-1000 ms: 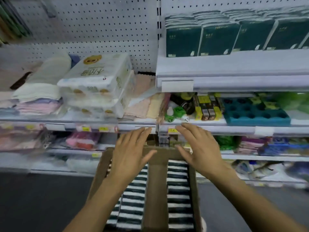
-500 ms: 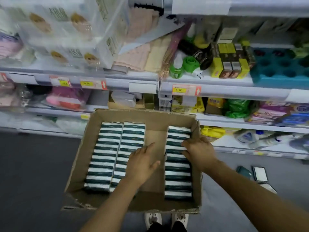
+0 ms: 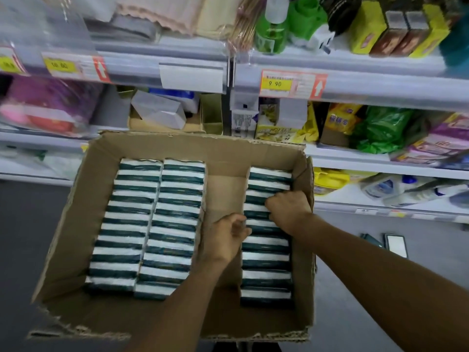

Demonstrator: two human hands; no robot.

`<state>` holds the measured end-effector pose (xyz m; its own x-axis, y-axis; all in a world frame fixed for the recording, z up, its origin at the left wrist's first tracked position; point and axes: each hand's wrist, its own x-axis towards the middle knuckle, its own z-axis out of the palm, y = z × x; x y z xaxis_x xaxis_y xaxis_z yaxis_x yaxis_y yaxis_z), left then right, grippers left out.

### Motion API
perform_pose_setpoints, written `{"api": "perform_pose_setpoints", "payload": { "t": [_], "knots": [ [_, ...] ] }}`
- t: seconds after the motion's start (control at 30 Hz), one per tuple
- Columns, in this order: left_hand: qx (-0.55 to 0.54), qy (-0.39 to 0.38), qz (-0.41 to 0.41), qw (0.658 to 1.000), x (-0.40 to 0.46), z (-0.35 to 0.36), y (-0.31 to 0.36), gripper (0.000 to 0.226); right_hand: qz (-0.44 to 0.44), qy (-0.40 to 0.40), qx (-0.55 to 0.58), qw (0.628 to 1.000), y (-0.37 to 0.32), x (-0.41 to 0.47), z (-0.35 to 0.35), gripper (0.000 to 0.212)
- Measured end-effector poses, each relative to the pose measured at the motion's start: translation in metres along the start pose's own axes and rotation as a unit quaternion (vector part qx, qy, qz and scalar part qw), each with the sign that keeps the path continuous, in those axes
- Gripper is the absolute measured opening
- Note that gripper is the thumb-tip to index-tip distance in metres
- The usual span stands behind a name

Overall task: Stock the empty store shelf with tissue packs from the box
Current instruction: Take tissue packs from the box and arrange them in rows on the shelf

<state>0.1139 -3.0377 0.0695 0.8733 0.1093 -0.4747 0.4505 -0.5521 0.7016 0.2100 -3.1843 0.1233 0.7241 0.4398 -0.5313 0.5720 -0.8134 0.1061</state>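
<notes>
Head cam view, looking straight down into an open cardboard box (image 3: 76,212) sitting on the floor in front of the store shelves (image 3: 355,92). The box is packed with green-and-white tissue packs (image 3: 162,224) standing on edge in three rows: two rows tight together on the left, one row along the right wall, and a bare strip of cardboard between them. Both hands are down in that right-hand row (image 3: 266,262). The left hand (image 3: 228,237) sits in the bare strip with its fingers curled against the inner edge of the row, looks like it's gripping the packs there. The right hand (image 3: 288,209) is on top of the same row a bit further back, fingers curled down between the packs, so it's clutching them too, though how many packs either hand actually has I can't tell. Shelves behind are loaded with other stuff: a green bottle (image 3: 270,34), yellow boxes (image 3: 365,26), green bags (image 3: 380,128), and a yellow price tag (image 3: 276,83) reading 9.90. A phone (image 3: 396,245) lies on the grey floor to the right of the box.
</notes>
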Motion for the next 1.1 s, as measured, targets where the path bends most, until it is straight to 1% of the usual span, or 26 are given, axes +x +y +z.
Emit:
{"api": "perform_pose_setpoints", "payload": {
  "t": [0.07,0.2,0.33,0.4,0.47,0.53,0.6,0.7,0.77,0.87,0.97,1.03,1.1],
  "knots": [
    [-0.031,-0.011,-0.010,0.999,0.007,0.008,-0.005,0.030,0.003,0.000,-0.002,1.000,0.000,0.004,0.003,0.020],
    [-0.028,-0.004,-0.007,1.000,0.015,0.014,-0.002,0.035,0.026,0.003,-0.010,1.000,-0.003,0.010,0.007,0.022],
    [-0.025,0.000,-0.009,1.000,0.021,0.016,0.000,0.038,0.057,-0.003,0.009,0.998,-0.003,0.016,0.005,0.024],
    [-0.024,0.004,-0.018,1.000,0.024,0.016,0.000,0.035,0.070,-0.002,0.027,0.997,-0.001,0.018,0.003,0.026],
    [-0.030,0.005,-0.026,0.999,0.024,0.017,0.002,0.027,0.071,0.001,0.037,0.997,0.001,0.019,0.001,0.026],
    [-0.028,0.006,-0.010,1.000,0.022,0.017,0.001,0.022,0.060,0.003,0.054,0.997,0.004,0.018,0.001,0.027],
    [-0.011,0.007,0.028,1.000,0.019,0.015,-0.001,0.021,0.038,0.024,0.076,0.996,0.007,0.014,0.002,0.024],
    [-0.029,0.015,0.079,0.996,0.008,0.004,-0.004,0.031,-0.003,0.084,0.155,0.984,0.013,0.002,-0.006,0.009],
    [-0.052,0.024,0.076,0.995,-0.003,-0.012,-0.001,0.034,-0.023,0.120,0.234,0.964,0.017,-0.010,-0.015,0.007],
    [-0.080,0.044,0.053,0.994,-0.018,-0.043,0.006,0.026,-0.026,0.160,0.343,0.925,0.022,-0.033,-0.030,0.009],
    [-0.099,0.089,0.053,0.990,-0.029,-0.078,0.018,0.019,0.015,0.207,0.460,0.863,0.029,-0.055,-0.053,0.011],
    [-0.095,0.122,0.063,0.986,-0.038,-0.101,0.031,0.009,0.035,0.242,0.522,0.817,0.033,-0.068,-0.071,0.016],
    [-0.090,0.154,0.061,0.982,-0.050,-0.125,0.047,0.010,0.047,0.259,0.573,0.776,0.036,-0.082,-0.091,0.021]
  ]
}}
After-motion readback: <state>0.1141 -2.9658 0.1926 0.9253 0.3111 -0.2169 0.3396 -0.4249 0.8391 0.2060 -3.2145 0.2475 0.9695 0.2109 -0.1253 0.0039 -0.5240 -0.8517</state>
